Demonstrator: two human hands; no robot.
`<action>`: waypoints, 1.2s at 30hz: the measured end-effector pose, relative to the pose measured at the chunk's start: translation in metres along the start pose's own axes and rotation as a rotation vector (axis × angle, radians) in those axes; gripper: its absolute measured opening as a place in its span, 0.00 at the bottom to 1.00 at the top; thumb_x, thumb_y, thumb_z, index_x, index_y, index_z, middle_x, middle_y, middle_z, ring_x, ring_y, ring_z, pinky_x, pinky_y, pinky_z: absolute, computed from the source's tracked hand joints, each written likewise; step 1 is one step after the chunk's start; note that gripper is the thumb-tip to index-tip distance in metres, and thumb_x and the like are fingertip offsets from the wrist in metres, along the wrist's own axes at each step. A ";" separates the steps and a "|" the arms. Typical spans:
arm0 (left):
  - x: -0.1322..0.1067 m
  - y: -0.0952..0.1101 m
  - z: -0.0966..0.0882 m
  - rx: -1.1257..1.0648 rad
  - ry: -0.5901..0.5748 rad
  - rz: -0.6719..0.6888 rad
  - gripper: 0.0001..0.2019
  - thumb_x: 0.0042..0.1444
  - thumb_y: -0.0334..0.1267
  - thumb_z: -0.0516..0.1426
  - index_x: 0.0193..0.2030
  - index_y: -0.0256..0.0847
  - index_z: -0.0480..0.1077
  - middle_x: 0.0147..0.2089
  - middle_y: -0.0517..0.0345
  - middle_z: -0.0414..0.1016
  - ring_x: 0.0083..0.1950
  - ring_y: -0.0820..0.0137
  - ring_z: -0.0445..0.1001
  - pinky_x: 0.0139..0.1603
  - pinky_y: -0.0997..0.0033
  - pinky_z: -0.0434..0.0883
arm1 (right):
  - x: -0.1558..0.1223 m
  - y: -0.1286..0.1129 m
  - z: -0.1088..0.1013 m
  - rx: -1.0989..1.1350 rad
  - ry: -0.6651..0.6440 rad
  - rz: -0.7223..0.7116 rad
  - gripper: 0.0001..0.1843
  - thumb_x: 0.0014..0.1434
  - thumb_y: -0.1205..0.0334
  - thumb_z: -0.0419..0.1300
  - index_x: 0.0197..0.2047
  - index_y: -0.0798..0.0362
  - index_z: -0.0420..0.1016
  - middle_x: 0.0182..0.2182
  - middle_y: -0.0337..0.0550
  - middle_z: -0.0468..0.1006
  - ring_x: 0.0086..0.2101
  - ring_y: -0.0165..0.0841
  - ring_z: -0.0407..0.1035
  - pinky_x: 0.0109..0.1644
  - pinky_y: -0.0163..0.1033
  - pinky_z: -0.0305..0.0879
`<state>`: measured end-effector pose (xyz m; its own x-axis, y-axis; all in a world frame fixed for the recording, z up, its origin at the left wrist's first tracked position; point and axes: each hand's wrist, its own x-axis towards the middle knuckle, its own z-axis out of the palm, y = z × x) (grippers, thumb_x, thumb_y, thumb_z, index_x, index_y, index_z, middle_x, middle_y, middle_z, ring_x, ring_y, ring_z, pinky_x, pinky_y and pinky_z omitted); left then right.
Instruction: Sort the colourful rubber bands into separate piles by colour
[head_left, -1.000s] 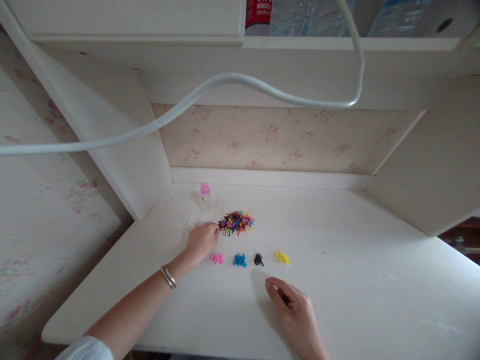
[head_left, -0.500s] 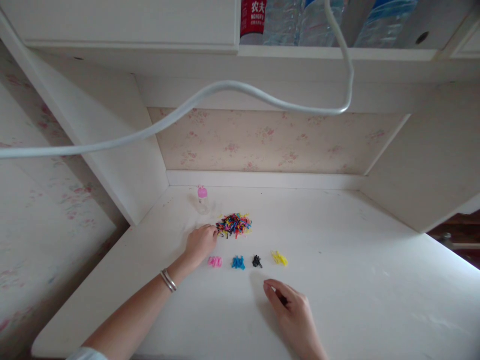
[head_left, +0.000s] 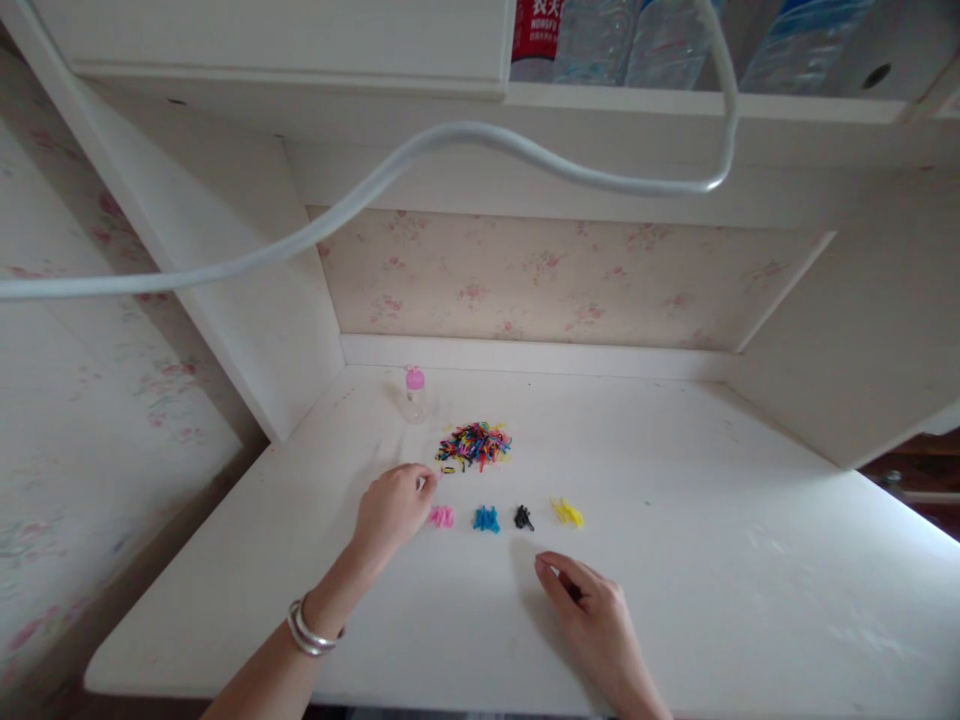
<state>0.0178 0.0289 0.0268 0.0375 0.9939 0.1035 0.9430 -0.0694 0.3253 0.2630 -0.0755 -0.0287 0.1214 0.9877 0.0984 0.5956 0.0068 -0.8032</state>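
Observation:
A mixed pile of small coloured rubber bands (head_left: 475, 446) lies on the white desk. My left hand (head_left: 396, 508) is closed in a pinch at the pile's near left edge, with a tiny pinkish band just showing at its fingertips. In front of the pile, small single-colour heaps form a row: pink bands (head_left: 442, 517) right beside my left hand, blue bands (head_left: 486, 519), black bands (head_left: 523, 517) and yellow bands (head_left: 568, 512). My right hand (head_left: 592, 620) rests nearer to me, below the black and yellow heaps. Its thumb and forefinger are pressed together; anything between them is hidden.
A clear little bottle (head_left: 415, 397) with a pink cap stands behind the pile, to the left. A white cable (head_left: 480, 135) hangs across the view above the desk. Water bottles (head_left: 600, 40) stand on the shelf overhead, and side panels border the desk.
My left hand has drawn back from the pile, toward me and the pink heap. My right hand keeps its pose. The whole view has shifted slightly.

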 end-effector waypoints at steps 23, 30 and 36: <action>-0.059 -0.021 0.015 -0.520 -0.081 0.035 0.22 0.60 0.52 0.46 0.22 0.40 0.62 0.20 0.64 0.61 0.24 0.74 0.61 0.26 0.76 0.54 | 0.017 -0.007 -0.003 -0.076 -0.011 0.046 0.22 0.59 0.45 0.51 0.35 0.52 0.78 0.18 0.35 0.66 0.21 0.27 0.58 0.25 0.30 0.53; -0.082 -0.034 0.023 -0.737 -0.083 -0.071 0.22 0.58 0.54 0.48 0.21 0.41 0.54 0.20 0.67 0.49 0.24 0.75 0.54 0.25 0.77 0.53 | 0.059 -0.033 -0.007 -0.248 -0.035 -0.056 0.17 0.60 0.52 0.50 0.35 0.48 0.79 0.23 0.37 0.75 0.24 0.28 0.66 0.27 0.30 0.56; -0.084 -0.026 0.023 -0.710 -0.092 -0.031 0.21 0.58 0.52 0.48 0.20 0.41 0.55 0.20 0.66 0.53 0.24 0.74 0.56 0.26 0.76 0.54 | 0.097 -0.064 -0.001 -0.618 -0.166 -0.045 0.17 0.61 0.55 0.47 0.41 0.43 0.78 0.32 0.39 0.80 0.33 0.31 0.73 0.34 0.32 0.59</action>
<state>-0.0027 -0.0506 -0.0116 0.0714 0.9973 0.0149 0.5026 -0.0489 0.8631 0.2375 0.0193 0.0325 -0.0098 0.9999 -0.0081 0.9512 0.0068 -0.3084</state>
